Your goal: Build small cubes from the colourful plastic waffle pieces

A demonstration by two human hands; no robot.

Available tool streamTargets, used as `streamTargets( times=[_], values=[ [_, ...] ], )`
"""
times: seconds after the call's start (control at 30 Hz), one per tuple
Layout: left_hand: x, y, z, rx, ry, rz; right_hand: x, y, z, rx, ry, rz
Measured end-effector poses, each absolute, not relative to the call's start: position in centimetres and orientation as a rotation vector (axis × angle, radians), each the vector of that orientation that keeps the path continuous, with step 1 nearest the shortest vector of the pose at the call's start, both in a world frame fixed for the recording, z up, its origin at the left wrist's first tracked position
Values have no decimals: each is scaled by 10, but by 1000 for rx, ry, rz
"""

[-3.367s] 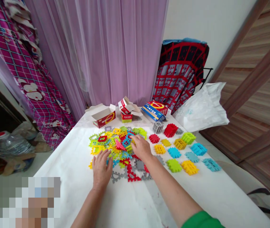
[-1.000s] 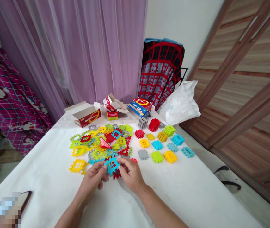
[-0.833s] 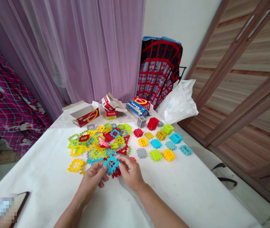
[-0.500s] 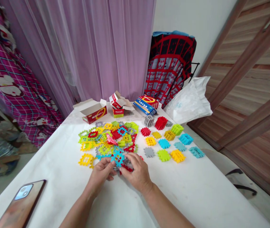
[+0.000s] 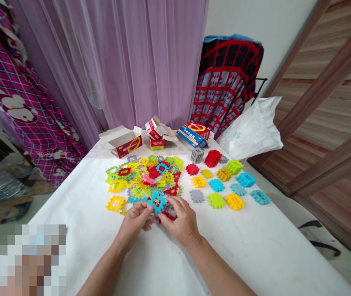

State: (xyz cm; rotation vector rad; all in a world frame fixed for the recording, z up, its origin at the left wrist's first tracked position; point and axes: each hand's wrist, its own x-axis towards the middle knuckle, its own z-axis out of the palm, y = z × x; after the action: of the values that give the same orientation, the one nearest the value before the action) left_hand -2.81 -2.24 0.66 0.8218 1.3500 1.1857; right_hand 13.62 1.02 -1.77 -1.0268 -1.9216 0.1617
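Note:
Between my two hands is a blue interlocking plastic tile [image 5: 156,202], square with notched edges and window openings, tilted up toward me. My left hand [image 5: 136,220] pinches its left edge with the thumb on the near side. The fingers of my right hand [image 5: 182,218] are curled at its right edge, thumb low and index finger higher. Just behind spreads a heap of mixed tiles [image 5: 140,192] in yellow, green, red, grey and blue. Red and grey tiles lie partly hidden under my right hand.
To the right stand sorted stacks, among them a green stack [image 5: 216,200], a yellow stack [image 5: 234,201] and a grey tile [image 5: 197,196]. Opened cartons [image 5: 126,144] and a blue box [image 5: 191,137] line the back edge. A white plastic bag [image 5: 249,129] sits at the right edge.
The whole view has shifted slightly, so things appear a little further right. My hands keep the same hold on the blue tile. The lower left corner is now pixelated.

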Motion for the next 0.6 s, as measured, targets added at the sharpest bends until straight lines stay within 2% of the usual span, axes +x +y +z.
streamTargets(
  times=[0.6],
  values=[
    [-27,-23,7,860,1322,1223,139,10,-11,-1013,-1914,105]
  ],
)
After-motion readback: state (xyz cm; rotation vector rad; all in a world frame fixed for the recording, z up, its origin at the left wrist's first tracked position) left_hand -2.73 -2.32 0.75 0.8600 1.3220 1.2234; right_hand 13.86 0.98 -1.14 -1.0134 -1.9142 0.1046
